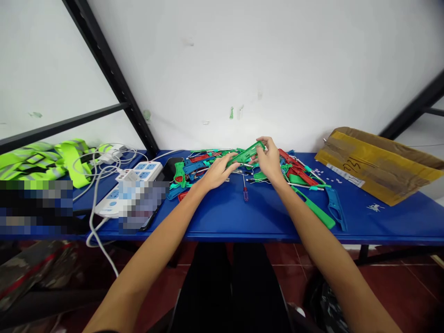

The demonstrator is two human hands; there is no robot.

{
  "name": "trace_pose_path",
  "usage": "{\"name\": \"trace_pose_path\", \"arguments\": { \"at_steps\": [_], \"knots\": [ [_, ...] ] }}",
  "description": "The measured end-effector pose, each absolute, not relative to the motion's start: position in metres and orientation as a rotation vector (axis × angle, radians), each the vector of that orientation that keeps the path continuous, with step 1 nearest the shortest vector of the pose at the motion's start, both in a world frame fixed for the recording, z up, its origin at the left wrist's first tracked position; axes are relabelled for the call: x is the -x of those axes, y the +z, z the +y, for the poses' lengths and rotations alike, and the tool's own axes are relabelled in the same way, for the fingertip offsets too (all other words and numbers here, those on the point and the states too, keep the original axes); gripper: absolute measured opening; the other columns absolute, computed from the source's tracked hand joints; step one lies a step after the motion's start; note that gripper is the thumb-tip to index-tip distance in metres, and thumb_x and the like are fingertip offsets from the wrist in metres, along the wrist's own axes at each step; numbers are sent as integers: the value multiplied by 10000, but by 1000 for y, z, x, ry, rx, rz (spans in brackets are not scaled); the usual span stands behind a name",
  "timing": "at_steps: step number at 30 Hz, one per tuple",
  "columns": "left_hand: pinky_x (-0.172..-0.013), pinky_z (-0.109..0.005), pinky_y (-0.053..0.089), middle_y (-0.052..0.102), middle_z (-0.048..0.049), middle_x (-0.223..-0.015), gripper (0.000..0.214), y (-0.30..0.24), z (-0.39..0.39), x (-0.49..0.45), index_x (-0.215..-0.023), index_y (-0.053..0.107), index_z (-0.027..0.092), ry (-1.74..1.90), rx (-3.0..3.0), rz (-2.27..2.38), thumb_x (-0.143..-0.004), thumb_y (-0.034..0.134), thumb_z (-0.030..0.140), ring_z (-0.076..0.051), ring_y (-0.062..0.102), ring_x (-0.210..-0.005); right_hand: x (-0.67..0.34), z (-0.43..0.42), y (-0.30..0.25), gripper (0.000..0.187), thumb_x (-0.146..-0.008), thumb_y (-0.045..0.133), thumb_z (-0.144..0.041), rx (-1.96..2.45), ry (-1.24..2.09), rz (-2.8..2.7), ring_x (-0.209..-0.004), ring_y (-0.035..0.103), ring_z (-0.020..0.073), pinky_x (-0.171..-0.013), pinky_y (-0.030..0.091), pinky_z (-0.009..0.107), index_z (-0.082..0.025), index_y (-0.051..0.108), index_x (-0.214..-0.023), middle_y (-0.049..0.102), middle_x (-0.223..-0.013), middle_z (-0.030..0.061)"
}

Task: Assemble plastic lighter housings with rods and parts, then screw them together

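Observation:
In the head view, a green plastic lighter casing [247, 154] is held up at a slant over the table, its hollow inner side showing. My left hand [219, 171] is closed on its lower left end. The upper right end is pinched by my right hand [268, 159]. Beneath and around both hands lie loose red, blue and green casings, with thin metal tubes among them. A screwdriver [246, 193] with a purple-red handle rests on the blue table [222, 217] just below the hands.
At left are a white power strip [138, 178] with tangled cables, a phone [147, 208] and yellow reflective straps [74, 159]. An open cardboard box [374, 162] with yellow tape stands at right, small white bits [375, 207] near it. A green casing [314, 208] lies near the front edge.

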State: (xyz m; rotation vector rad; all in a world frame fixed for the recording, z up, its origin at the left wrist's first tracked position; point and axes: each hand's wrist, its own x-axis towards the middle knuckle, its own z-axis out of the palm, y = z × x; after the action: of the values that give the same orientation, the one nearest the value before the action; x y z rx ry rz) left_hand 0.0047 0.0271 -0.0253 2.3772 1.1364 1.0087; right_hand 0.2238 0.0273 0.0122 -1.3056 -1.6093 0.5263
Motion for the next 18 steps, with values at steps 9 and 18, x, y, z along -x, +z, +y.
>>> {"name": "trace_pose_path", "arguments": {
  "at_steps": [9,18],
  "knots": [
    [-528,-266,443,795,-78,-774,506,-7,21,22,-779,778,165,243,-2063,880,-918,744,651,-135,584,-541,-255,14,23,264,-868,762,-439,1235,1410,-2575,-537,528,121,-489,390,237,-200,694,-955,614,-644,-41],
    [-667,-311,484,804,-13,-733,410,-18,34,22,-1261,759,220,569,-2322,1393,-1076,546,517,-195,666,-553,-243,1,26,495,-841,765,-691,1476,1239,-2771,-555,560,139,-530,415,287,-197,787,-813,795,-818,62]
  ]
}}
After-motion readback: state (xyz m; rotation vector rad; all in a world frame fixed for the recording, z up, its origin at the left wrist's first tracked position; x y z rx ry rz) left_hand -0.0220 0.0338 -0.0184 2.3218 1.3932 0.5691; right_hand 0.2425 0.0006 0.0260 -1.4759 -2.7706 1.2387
